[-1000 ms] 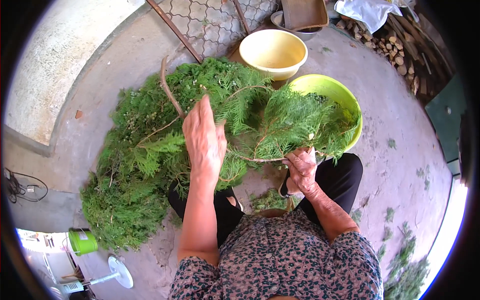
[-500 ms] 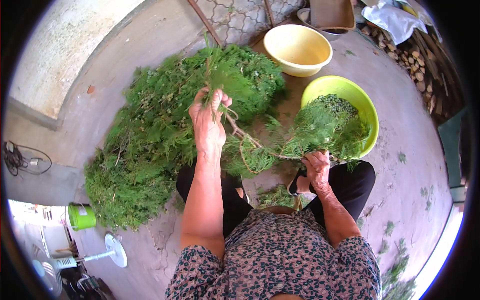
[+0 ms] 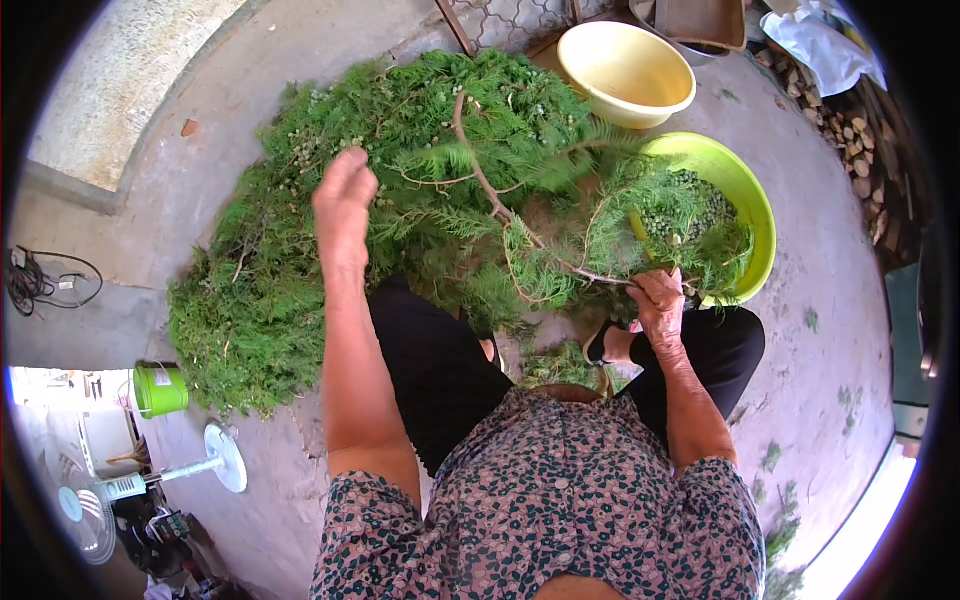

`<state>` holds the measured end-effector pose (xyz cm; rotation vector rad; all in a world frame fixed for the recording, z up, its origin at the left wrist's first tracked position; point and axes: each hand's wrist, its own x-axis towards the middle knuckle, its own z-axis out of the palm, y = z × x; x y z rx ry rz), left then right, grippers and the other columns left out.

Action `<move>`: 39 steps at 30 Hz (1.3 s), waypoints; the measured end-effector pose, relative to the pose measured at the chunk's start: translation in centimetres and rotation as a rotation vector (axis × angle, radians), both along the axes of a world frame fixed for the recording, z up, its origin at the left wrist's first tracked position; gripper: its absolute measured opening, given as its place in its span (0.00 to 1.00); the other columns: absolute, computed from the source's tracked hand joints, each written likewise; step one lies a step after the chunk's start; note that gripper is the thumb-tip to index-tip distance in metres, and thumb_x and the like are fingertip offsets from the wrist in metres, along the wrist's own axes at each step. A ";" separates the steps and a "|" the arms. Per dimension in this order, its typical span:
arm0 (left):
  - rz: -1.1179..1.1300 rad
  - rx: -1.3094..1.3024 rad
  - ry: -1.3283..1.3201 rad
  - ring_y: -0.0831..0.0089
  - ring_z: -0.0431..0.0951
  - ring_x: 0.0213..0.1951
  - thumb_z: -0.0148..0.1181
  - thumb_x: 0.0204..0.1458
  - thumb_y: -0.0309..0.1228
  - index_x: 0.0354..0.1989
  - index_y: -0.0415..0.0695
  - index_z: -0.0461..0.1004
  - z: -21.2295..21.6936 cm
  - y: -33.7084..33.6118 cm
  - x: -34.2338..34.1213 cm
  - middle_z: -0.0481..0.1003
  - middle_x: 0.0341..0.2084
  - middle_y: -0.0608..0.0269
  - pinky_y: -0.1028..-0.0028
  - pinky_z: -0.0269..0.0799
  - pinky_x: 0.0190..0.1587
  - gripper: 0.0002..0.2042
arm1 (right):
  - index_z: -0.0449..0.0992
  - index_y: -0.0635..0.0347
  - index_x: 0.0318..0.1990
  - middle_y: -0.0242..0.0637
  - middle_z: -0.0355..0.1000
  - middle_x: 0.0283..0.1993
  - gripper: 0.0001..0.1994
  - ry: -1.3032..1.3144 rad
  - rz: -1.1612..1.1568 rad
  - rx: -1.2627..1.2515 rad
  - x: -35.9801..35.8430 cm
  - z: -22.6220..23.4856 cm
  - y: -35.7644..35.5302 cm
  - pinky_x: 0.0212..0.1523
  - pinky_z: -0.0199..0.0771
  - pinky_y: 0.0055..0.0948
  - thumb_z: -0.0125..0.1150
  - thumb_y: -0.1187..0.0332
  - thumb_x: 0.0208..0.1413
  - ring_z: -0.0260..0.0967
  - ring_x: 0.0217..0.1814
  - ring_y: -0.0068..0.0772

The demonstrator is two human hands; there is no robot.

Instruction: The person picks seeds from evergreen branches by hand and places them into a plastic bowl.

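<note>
the right hand [image 3: 658,303] is closed around the thin woody stem of a green leafy branch [image 3: 520,235], which arcs up and left across the scene over a large heap of greenery [image 3: 300,260] on the concrete floor [image 3: 850,300]. the left hand [image 3: 343,200] is raised over the heap, fingers loosely together and seemingly empty, though the angle makes that hard to tell. a lime-green basin [image 3: 745,190] holding small green bits sits just right of the branch; a pale yellow bowl [image 3: 625,75] stands beyond it.

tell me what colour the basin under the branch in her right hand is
Lime green, clearest in the head view: the basin sits beside a pale yellow bowl, under the branch the right hand grips.
</note>
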<state>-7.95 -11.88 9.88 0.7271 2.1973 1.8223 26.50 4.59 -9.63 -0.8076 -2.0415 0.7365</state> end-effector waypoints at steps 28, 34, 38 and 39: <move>-0.053 -0.564 0.826 0.58 0.73 0.25 0.57 0.44 0.30 0.32 0.45 0.73 -7.7 -3.5 6.6 0.73 0.24 0.58 0.68 0.69 0.26 0.07 | 0.75 0.64 0.26 0.38 0.68 0.24 0.10 -0.125 0.093 0.114 1.6 7.5 4.6 0.35 0.61 0.32 0.63 0.79 0.30 0.62 0.31 0.40; -0.024 -0.503 1.138 0.63 0.66 0.45 0.59 0.40 0.32 0.47 0.45 0.68 -7.0 -2.2 7.8 0.68 0.44 0.61 0.66 0.60 0.48 0.21 | 0.74 0.64 0.27 0.37 0.67 0.24 0.09 -0.258 0.209 0.235 1.1 11.5 5.9 0.37 0.60 0.32 0.63 0.78 0.32 0.61 0.32 0.38; -0.338 -0.242 1.315 0.65 0.68 0.45 0.59 0.38 0.30 0.40 0.45 0.72 -5.6 1.7 10.6 0.70 0.42 0.63 0.66 0.59 0.50 0.17 | 0.74 0.65 0.27 0.37 0.67 0.23 0.10 -0.323 0.354 0.296 0.5 14.2 7.3 0.38 0.60 0.33 0.64 0.77 0.31 0.62 0.31 0.37; -0.457 -0.167 1.358 0.66 0.69 0.44 0.59 0.37 0.29 0.37 0.44 0.73 -5.4 2.2 11.1 0.71 0.39 0.63 0.66 0.58 0.50 0.14 | 0.73 0.65 0.26 0.37 0.67 0.23 0.09 -0.338 0.394 0.333 0.3 14.4 7.7 0.37 0.61 0.33 0.64 0.76 0.31 0.63 0.29 0.37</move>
